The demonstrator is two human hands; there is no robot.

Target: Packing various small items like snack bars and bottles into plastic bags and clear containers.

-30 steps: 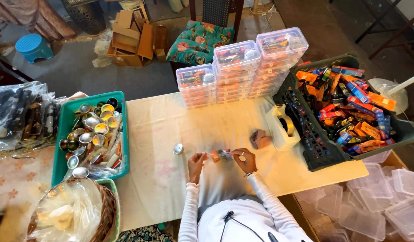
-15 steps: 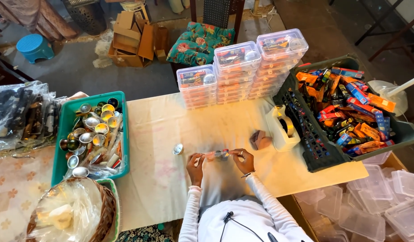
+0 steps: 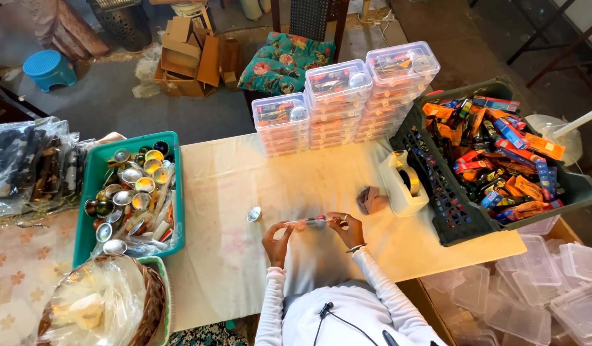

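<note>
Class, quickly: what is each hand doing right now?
Left hand: closed on one end of a small clear packet.
Right hand: closed on the packet's other end.

A table (image 3: 232, 192) covered in a pale cream cloth carries everything. On its left side sits a green tray (image 3: 91, 192) of small round metal tins, and just in front of that a wicker basket (image 3: 148, 307) lined with clear plastic. Along the far edge stand three stacks of clear lidded boxes (image 3: 347, 102). At the right rests a dark crate (image 3: 450, 218) full of orange, red and blue packets, with a white tape dispenser (image 3: 403, 182) touching its near side. A small brown block (image 3: 371, 200) lies just beside the dispenser, and one round metal tin (image 3: 254, 214) lies alone (near the table's middle).
</note>
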